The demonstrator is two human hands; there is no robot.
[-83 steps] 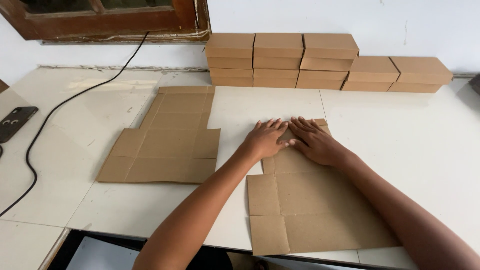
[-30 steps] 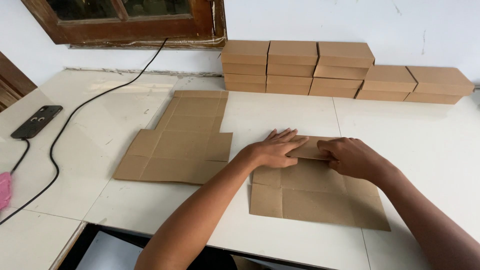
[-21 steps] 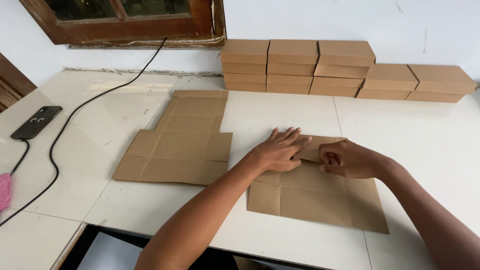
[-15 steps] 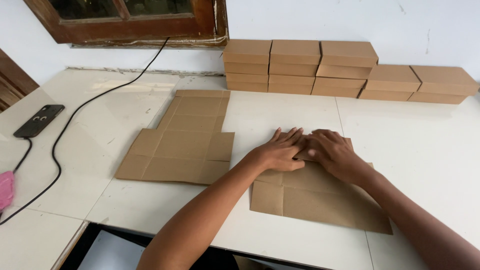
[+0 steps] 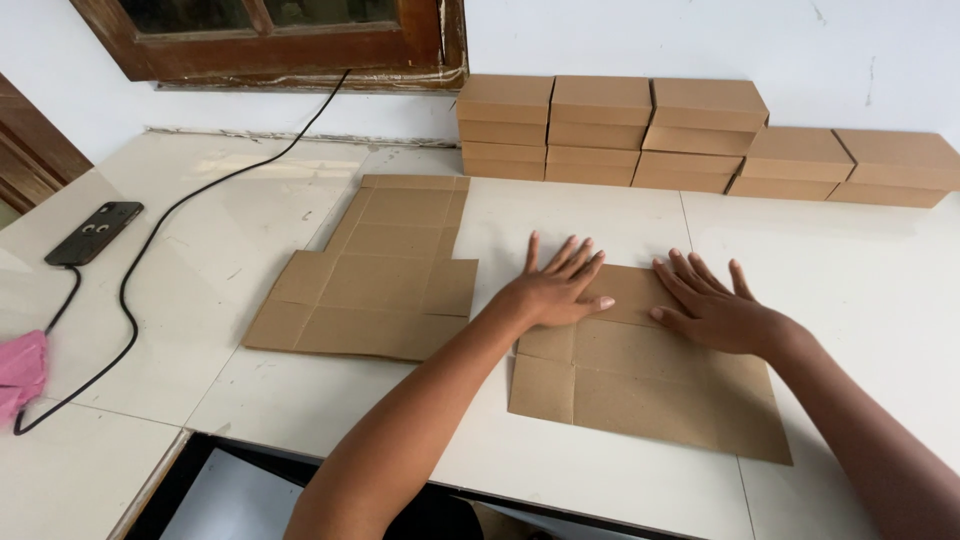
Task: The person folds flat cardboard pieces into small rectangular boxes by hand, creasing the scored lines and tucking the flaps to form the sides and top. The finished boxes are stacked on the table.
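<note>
A flat brown cardboard box blank (image 5: 640, 385) lies in front of me on the white table (image 5: 860, 270), its far part folded over. My left hand (image 5: 555, 290) rests palm down on its far left part, fingers spread. My right hand (image 5: 710, 305) presses flat on its far right part, fingers apart too. Neither hand grips anything. Left of this sheet lies a pile of unfolded cardboard blanks (image 5: 375, 275).
Stacks of folded brown boxes (image 5: 610, 130) line the wall at the back, with lower ones (image 5: 850, 165) to the right. A black phone (image 5: 95, 232) with a black cable (image 5: 180, 205) lies at the left. A pink cloth (image 5: 20, 370) sits at the left edge. A wooden window frame (image 5: 280, 45) is above.
Both hands have moved apart and flattened out on the folded cardboard; half a second ago they were close together at its middle. The sheet's far flap is now pressed down.
</note>
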